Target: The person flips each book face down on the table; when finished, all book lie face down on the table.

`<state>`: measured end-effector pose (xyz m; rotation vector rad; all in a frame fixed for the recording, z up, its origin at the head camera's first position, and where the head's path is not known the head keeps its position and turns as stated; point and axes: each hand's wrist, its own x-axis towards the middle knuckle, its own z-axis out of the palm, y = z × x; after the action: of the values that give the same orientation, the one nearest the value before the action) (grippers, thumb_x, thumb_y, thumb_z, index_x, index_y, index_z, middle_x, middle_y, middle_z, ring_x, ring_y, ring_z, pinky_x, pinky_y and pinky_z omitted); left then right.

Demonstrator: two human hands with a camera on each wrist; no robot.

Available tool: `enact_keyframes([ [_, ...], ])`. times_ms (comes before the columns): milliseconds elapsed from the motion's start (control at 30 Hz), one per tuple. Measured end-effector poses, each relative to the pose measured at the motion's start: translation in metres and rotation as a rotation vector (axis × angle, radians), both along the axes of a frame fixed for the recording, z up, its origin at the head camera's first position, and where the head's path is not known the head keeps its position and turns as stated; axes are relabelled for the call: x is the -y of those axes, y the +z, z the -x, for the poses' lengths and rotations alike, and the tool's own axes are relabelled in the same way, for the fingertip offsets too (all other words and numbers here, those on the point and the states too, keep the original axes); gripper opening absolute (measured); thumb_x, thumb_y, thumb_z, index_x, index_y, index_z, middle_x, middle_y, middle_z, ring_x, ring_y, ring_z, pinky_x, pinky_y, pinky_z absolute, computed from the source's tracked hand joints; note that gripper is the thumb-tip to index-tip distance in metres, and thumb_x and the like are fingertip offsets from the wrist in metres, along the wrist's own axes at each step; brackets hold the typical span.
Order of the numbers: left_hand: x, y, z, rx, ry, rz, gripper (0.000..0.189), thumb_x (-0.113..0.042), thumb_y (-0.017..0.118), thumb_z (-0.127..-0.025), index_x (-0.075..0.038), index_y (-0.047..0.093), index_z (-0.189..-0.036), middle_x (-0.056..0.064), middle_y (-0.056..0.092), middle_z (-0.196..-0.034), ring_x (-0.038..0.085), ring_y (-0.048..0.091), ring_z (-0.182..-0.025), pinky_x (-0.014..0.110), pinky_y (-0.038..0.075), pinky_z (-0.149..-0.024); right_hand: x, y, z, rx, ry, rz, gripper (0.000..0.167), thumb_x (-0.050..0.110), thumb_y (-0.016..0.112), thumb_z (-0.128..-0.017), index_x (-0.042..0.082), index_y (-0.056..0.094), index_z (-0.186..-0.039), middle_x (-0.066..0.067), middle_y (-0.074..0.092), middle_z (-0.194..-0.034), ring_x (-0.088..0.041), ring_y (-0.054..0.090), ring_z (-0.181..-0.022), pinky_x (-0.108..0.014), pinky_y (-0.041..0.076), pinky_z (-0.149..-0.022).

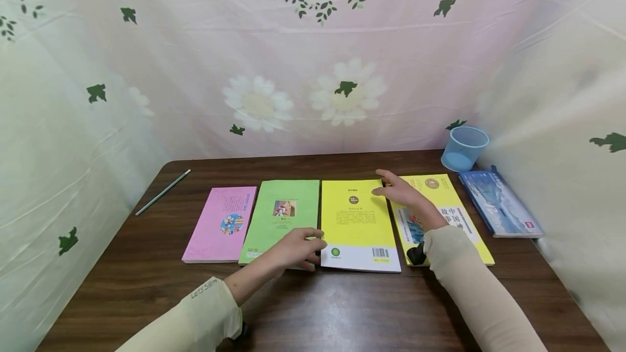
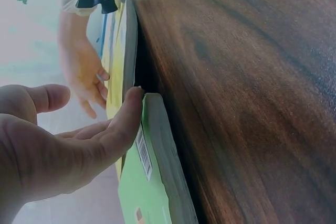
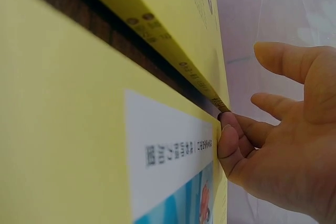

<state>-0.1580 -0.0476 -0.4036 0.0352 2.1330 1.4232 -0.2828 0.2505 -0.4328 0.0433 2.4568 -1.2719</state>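
A yellow book (image 1: 354, 221) with a white barcode strip lies flat between my two hands. My left hand (image 1: 295, 247) is over the near right corner of the green book (image 1: 286, 211), its fingers loosely bent by the seam with the yellow one. In the left wrist view one fingertip (image 2: 135, 94) is at the corner of the green book, with the thumb held apart. My right hand (image 1: 403, 193) reaches over the seam between this yellow book and a second yellow book (image 1: 455, 216). The right wrist view shows lower fingers (image 3: 229, 141) touching the book edges there, thumb raised.
Left of the green book lies a pink book (image 1: 220, 227), then a thin grey stick (image 1: 163, 193). At the right side are a blue book (image 1: 500, 202) and a light blue cup (image 1: 464, 149). Patterned curtains (image 1: 313, 69) enclose the brown table (image 1: 337, 308).
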Motion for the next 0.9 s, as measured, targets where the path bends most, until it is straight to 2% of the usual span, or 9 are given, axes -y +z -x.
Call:
enact_keyframes([
  [100,0.001,0.001,0.0,0.001,-0.009,0.001,0.051,-0.024,0.061,-0.097,0.0,0.052,-0.141,0.017,0.067,-0.125,0.023,0.07,-0.087,0.038,0.061,-0.07,0.001,0.001,0.0,-0.006,0.006,-0.005,0.078,0.032,0.057,-0.099,0.021,0.012,-0.162,-0.021,0.013,-0.167,-0.042,0.049,-0.127,-0.056,0.038,-0.112],
  [167,0.001,0.002,0.0,0.001,-0.017,0.0,0.051,-0.024,0.061,-0.098,0.0,0.052,-0.141,0.017,0.067,-0.125,0.023,0.07,-0.088,0.038,0.061,-0.07,0.001,0.001,0.0,-0.006,0.01,-0.01,0.078,0.032,0.056,-0.1,0.021,0.012,-0.162,-0.021,0.012,-0.167,-0.04,0.054,-0.122,-0.053,0.043,-0.108],
  [300,0.002,0.003,-0.001,0.013,-0.032,-0.011,0.051,-0.025,0.06,-0.098,-0.001,0.051,-0.142,0.017,0.066,-0.127,0.024,0.07,-0.09,0.038,0.061,-0.07,0.001,0.002,-0.002,-0.007,0.01,-0.012,0.078,0.032,0.056,-0.099,0.02,0.011,-0.162,-0.021,0.012,-0.167,-0.038,0.058,-0.116,-0.05,0.046,-0.105],
  [467,0.005,0.005,-0.001,0.039,-0.044,-0.021,0.051,-0.026,0.059,-0.098,-0.002,0.051,-0.143,0.018,0.065,-0.129,0.025,0.071,-0.096,0.039,0.062,-0.073,0.001,0.0,-0.002,-0.016,0.016,-0.008,0.078,0.032,0.057,-0.1,0.02,0.011,-0.162,-0.021,0.012,-0.167,-0.041,0.053,-0.123,-0.053,0.042,-0.109],
  [633,0.01,0.008,0.0,0.037,-0.049,-0.048,0.052,-0.026,0.058,-0.098,-0.002,0.05,-0.144,0.02,0.065,-0.128,0.028,0.071,-0.104,0.041,0.062,-0.076,-0.001,0.0,-0.003,-0.021,0.031,0.007,0.079,0.032,0.056,-0.101,0.018,0.008,-0.162,-0.022,0.011,-0.166,-0.045,0.044,-0.132,-0.057,0.038,-0.111],
  [767,0.014,0.009,0.001,0.05,-0.064,-0.077,0.05,-0.024,0.056,-0.099,-0.001,0.048,-0.143,0.019,0.069,-0.117,0.028,0.072,-0.097,0.04,0.062,-0.073,-0.003,0.0,-0.003,-0.021,0.031,0.013,0.079,0.032,0.056,-0.101,0.019,0.008,-0.162,-0.021,0.012,-0.166,-0.045,0.041,-0.133,-0.058,0.036,-0.112],
  [900,0.015,0.008,-0.003,0.105,-0.111,-0.093,0.054,-0.026,0.056,-0.101,-0.002,0.042,-0.147,0.018,0.073,-0.107,0.024,0.074,-0.085,0.037,0.062,-0.068,-0.003,0.001,-0.002,-0.025,0.032,0.008,0.079,0.032,0.056,-0.1,0.018,0.009,-0.162,-0.021,0.013,-0.166,-0.047,0.035,-0.14,-0.061,0.03,-0.116],
])
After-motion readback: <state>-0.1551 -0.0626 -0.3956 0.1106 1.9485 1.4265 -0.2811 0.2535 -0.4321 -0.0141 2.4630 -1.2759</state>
